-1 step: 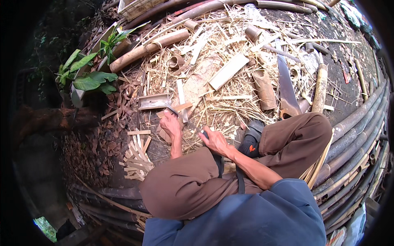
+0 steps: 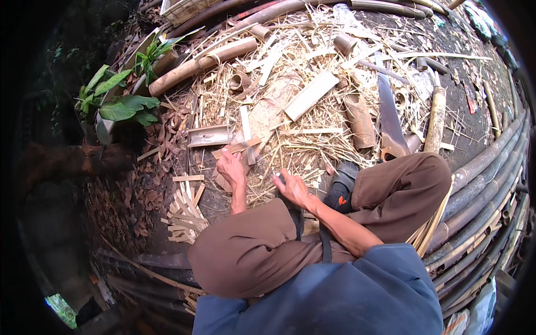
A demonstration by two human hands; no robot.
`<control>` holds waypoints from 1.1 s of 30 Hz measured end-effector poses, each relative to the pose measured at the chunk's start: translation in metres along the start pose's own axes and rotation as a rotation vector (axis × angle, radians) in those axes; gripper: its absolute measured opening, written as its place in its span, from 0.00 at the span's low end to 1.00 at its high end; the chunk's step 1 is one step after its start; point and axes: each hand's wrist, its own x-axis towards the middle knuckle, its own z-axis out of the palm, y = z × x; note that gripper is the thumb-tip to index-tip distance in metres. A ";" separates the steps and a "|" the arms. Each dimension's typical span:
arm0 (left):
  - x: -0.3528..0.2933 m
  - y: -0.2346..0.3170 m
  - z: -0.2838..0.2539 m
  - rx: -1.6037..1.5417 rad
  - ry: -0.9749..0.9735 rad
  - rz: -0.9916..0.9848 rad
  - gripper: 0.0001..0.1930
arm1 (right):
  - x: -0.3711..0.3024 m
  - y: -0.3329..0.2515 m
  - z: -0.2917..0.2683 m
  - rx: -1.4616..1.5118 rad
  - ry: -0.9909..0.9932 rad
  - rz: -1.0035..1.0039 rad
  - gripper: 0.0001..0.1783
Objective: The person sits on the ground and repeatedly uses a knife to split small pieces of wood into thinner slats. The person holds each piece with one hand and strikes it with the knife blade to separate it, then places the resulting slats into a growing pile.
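Observation:
My left hand is closed, its thumb and fingers pinching a short flat bamboo strip that lies slantwise above it. Just beneath this hand is a brown piece of wood, partly covered. To the right, in front of my bent knee, my right hand is closed around a small dark handle; whatever blade or tip it has cannot be made out. A pale bamboo slat runs behind the strip, and a split bamboo half lies beside it. Cut strips are heaped left of my knee.
A handsaw lies at the right beside a bamboo tube. A wide pale split piece rests on shavings. Long bamboo poles line the right side. A thick bamboo length and green plants are at the far left.
The dark blade that showed at the bamboo strip above my left hand is no longer seen there. My right hand has shifted slightly; the left still holds the strip.

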 end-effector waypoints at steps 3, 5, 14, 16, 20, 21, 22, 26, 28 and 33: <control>0.001 0.010 0.011 -0.064 0.004 0.004 0.25 | 0.018 0.019 -0.002 0.099 0.070 0.033 0.19; 0.006 0.012 0.012 0.038 -0.011 0.025 0.24 | 0.010 0.004 -0.004 0.091 -0.024 0.044 0.19; -0.001 0.015 0.017 0.306 0.007 0.174 0.28 | 0.001 0.002 -0.014 0.048 -0.109 0.185 0.25; 0.001 0.024 0.027 0.325 -0.070 0.132 0.25 | 0.011 0.040 -0.009 0.024 0.012 0.209 0.25; 0.010 0.018 0.011 0.057 -0.183 0.077 0.20 | 0.021 0.046 -0.015 0.199 -0.110 0.221 0.27; 0.012 0.018 0.008 -0.013 -0.213 0.043 0.20 | 0.022 0.046 -0.017 0.304 -0.142 0.289 0.26; 0.014 0.019 0.005 -0.083 -0.242 0.009 0.21 | 0.022 0.045 -0.019 0.409 -0.175 0.356 0.26; 0.027 0.003 -0.010 -0.247 -0.324 0.071 0.25 | 0.016 0.036 -0.017 0.573 -0.206 0.412 0.25; 0.024 0.007 -0.011 -0.180 -0.292 0.071 0.25 | 0.017 0.038 -0.017 0.561 -0.210 0.423 0.24; 0.025 0.006 0.000 0.053 -0.212 0.228 0.13 | 0.018 0.037 -0.018 0.599 -0.217 0.450 0.23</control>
